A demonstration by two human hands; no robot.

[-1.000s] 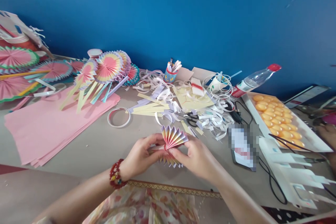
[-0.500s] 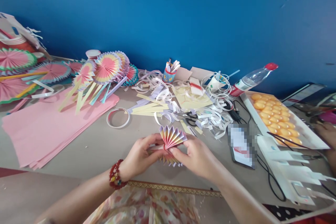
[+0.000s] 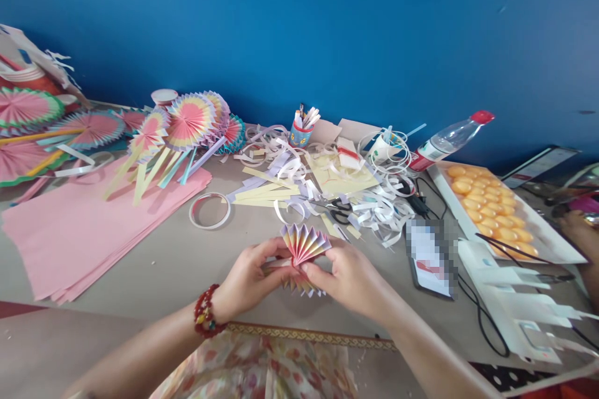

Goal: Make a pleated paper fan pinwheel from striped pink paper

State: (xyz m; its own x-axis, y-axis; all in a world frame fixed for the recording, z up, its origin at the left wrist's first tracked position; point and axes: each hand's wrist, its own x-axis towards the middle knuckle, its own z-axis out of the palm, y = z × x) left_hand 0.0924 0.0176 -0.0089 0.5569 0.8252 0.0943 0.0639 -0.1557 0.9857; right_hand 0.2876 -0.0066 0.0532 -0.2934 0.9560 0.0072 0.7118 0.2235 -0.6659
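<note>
Above the table's front edge, a pleated paper fan (image 3: 304, 244) in pink, yellow and lilac is held between both hands. My left hand (image 3: 257, 269) pinches it at its gathered middle, along with a pale strip or stick that runs into the palm. On the other side, my right hand (image 3: 350, 274) grips the right part of the pleats, its thumb near the centre. Pleats spread out above the fingers and also show below them. Fingers partly hide the middle of the fan.
Pink paper sheets (image 3: 93, 237) lie left, with finished paper fans (image 3: 191, 120) behind. A tape roll (image 3: 209, 211), scissors (image 3: 340, 212) and paper scraps (image 3: 384, 209) are ahead. At right are a phone (image 3: 430, 262), power strip (image 3: 496, 299), bottle (image 3: 449, 140) and tray of yellow round items (image 3: 486, 212).
The upper pleats have shifted very slightly to the left. Both hands keep nearly the same hold and place.
</note>
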